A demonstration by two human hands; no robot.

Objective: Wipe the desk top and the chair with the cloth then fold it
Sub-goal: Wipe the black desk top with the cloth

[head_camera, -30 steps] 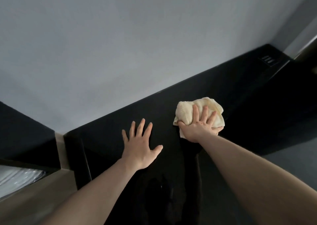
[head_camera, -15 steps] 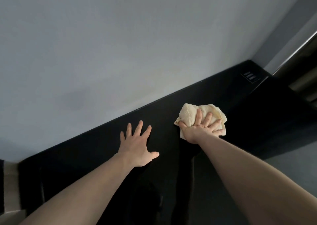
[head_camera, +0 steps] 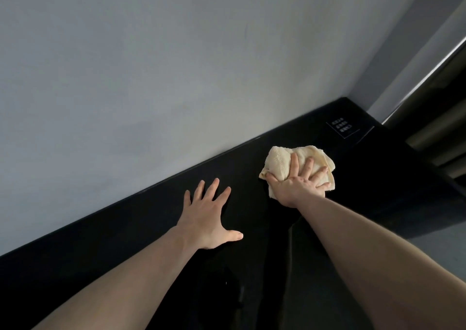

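Here the right hand lay flat on the cream cloth, its fingers straight and spread wide, pressing the bunched fabric down onto the black desk top rather than curling round it; the thumb reached left along the cloth's near edge. The cloth sat crumpled toward the far right of the desk top, close to the wall but apart from it, with its lumpy folds showing past the fingertips on the far side and a strip of fabric hanging out below the heel of the hand. To the right of the cloth and farther off, a small panel with pale markings lay set in the desk surface near the corner; the markings were too small to read. The left hand rested palm down on the bare desk top, well to the left of the cloth and nearer, fingers straight and fanned, thumb stuck out to the right, holding nothing. Both forearms stretched in from the near edge. At the far right a dark curtain hung beside a bright strip of light.
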